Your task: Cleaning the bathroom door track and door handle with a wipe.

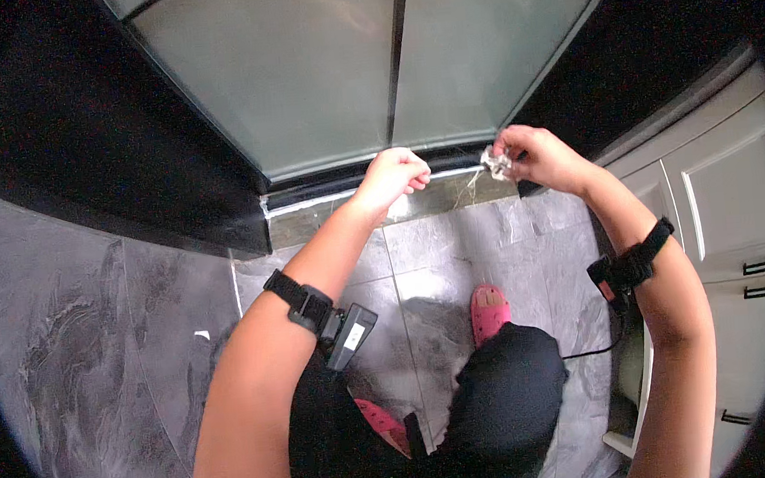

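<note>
My right hand point(541, 159) pinches a small crumpled off-white tangle point(498, 164), possibly thread or tissue. Thin pale strands point(471, 186) hang from its left side. Across from it, my left hand point(394, 179) has its fingers curled together near the foot of the door. Whether a fine strand is pinched there cannot be made out. Both hands are above the stone threshold point(314, 223), in front of the frosted glass door point(296, 77) with its dark frame.
Grey marbled tiles point(438, 255) cover the floor, and a small white scrap point(202, 335) lies at left. White cabinets point(732, 191) with black handles stand at right. My feet wear pink clogs point(489, 315). Strapped devices point(350, 336) sit on both forearms; a black cable point(590, 355) hangs at right.
</note>
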### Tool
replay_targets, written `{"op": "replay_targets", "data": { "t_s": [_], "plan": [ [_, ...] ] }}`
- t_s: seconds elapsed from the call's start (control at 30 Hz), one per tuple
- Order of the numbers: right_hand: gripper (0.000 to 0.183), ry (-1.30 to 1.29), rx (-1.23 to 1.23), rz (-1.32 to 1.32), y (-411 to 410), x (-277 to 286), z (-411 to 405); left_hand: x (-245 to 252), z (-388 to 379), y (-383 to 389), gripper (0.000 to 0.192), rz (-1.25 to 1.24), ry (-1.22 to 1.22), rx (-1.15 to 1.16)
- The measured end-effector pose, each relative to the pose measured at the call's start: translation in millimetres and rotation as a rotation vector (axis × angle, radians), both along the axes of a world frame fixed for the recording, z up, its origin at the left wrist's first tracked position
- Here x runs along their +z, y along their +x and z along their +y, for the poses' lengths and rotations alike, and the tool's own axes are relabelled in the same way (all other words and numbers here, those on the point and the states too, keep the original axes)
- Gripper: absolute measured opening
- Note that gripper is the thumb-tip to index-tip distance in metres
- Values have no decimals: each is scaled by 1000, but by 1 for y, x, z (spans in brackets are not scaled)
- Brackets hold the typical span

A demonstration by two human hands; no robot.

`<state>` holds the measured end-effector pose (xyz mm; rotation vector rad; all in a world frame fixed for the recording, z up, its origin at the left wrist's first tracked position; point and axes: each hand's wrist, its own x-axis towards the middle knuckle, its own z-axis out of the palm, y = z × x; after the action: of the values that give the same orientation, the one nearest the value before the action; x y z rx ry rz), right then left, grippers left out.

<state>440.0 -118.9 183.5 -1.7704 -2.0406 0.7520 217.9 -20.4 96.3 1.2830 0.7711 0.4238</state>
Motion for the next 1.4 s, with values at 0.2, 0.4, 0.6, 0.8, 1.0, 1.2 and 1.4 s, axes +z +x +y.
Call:
{"op": "replay_targets", "data": {
  "t_s": [0.2,0.4,0.6,0.8,1.0,1.2,1.4],
  "plan": [
    [20,11,209,134,19,-2,16,29,-6,17,17,181,71,-25],
    [23,-148,380,268,31,6,43,60,1,8,24,350,163,-42],
    [24,-187,401,390,40,36,52,100,-12,13,24,354,105,17],
    [20,-327,274,501,24,87,46,149,-40,-8,19,322,104,168],
    [18,-474,168,760,0,142,-4,215,-104,-28,16,181,-1,272],
    [21,-502,-3,969,-25,282,-108,369,-184,-29,19,211,41,136],
    [24,-478,-32,1032,-18,454,-217,535,-279,-34,22,129,148,107]
  ]
}}
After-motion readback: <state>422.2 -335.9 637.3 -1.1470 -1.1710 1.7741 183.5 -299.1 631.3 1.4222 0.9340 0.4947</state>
